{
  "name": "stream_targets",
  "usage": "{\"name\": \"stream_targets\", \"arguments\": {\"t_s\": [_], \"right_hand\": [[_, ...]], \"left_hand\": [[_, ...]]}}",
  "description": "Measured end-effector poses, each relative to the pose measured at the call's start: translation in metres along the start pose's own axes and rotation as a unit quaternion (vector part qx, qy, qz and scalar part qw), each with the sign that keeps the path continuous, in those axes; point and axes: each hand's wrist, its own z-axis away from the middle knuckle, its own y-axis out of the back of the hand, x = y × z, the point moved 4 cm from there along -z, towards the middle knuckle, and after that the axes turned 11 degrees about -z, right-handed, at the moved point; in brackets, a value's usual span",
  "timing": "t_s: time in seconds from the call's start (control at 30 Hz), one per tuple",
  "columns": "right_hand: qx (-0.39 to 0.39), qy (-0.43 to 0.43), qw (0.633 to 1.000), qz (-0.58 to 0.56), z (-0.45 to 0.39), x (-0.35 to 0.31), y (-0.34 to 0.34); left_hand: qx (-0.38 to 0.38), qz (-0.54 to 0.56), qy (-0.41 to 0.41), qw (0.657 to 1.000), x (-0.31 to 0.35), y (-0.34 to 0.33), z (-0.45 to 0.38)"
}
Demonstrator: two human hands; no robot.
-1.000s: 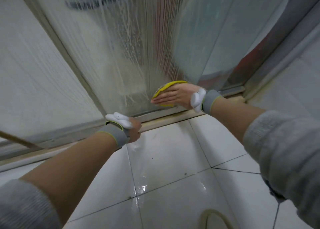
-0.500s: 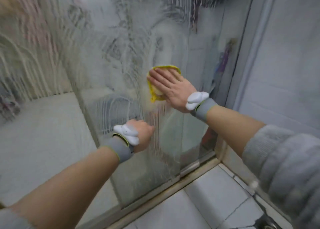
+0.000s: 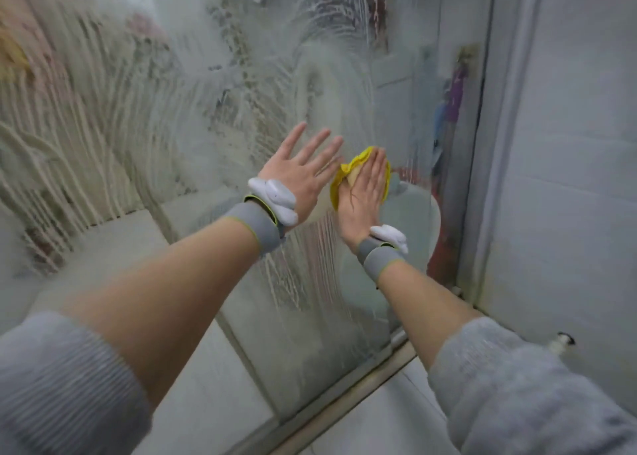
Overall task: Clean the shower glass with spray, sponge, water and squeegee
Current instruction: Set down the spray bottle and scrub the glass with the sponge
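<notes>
**Sponge pressed flat on soapy shower glass**

Only the head view was given. Right hand [image 3: 362, 192] lay flat on a yellow sponge [image 3: 346, 175], fingers [image 3: 377, 168] straight and together, pressing the sponge against the shower glass [image 3: 241, 75]; no curl round it, just a flat push. Sponge edges showed above and on both sides of the hand, rumpled at the upper left. It sat at mid height on the pane, toward the pane's right side, near the vertical door frame [image 3: 482, 144].

Left hand [image 3: 300, 175] was just beside the right one, on its left, palm facing the glass, fingers spread and straight, holding nothing. Whether it actually touched the pane could not be told. Its thumb side came close to the sponge edge.

Both wrists wore grey bands [image 3: 256, 225] with a white device on top. Grey sleeves [image 3: 62, 385] were pushed up, forearms bare.

Glass was covered in soapy streaks, arcs and vertical runs, thickest left and above the hands; a clearer smeared patch sat below the right hand. Blurry coloured shapes [image 3: 451, 103] showed through the pane near the frame, unclear what. Bottom track [image 3: 344, 399] ran diagonally along the pale tiled floor [image 3: 389, 430]. Tiled wall [image 3: 568, 178] stood to the right, with a small fitting [image 3: 562, 341] low on it.
</notes>
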Motion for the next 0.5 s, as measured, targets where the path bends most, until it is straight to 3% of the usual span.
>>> {"name": "stream_targets", "arguments": {"t_s": [0.2,0.27,0.5], "right_hand": [[0.048,-0.121,0.991,-0.043,0.059,0.087,-0.011],[0.056,-0.171,0.982,-0.063,0.087,0.117,-0.017],[0.048,-0.342,0.930,-0.122,0.150,0.184,-0.025]], "left_hand": [[0.081,-0.021,0.031,0.996,0.033,-0.011,-0.011],[0.096,-0.043,-0.002,0.994,0.058,-0.022,-0.013],[-0.001,-0.037,-0.114,0.993,0.163,-0.054,0.017]]}}
